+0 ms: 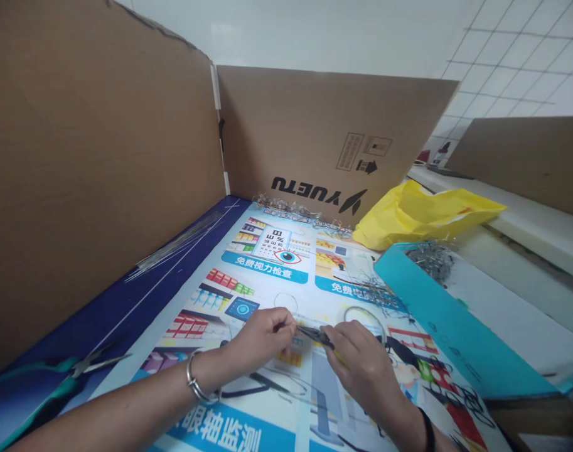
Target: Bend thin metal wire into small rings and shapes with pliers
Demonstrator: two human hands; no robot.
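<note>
My left hand (270,336), with a metal bangle on the wrist, is closed in a pinch. A thin wire (286,295) curls up in a loop just above its fingers and seems to come from the pinch. Wrapped in my right hand (361,361) is a pair of pliers (314,334) with a bit of yellow handle showing. The pliers' jaws point left and reach the left fingertips; what lies between the jaws is too small to make out. Both hands are over a printed poster sheet (286,433) that covers the table.
Green-handled pliers (76,370) lie open at the lower left, near straight wires (173,245). Cardboard walls (324,125) stand behind and left. Wire scraps (305,210) line the back. A yellow bag (422,213) and a turquoise box (455,326) with tangled wire (432,260) are at right.
</note>
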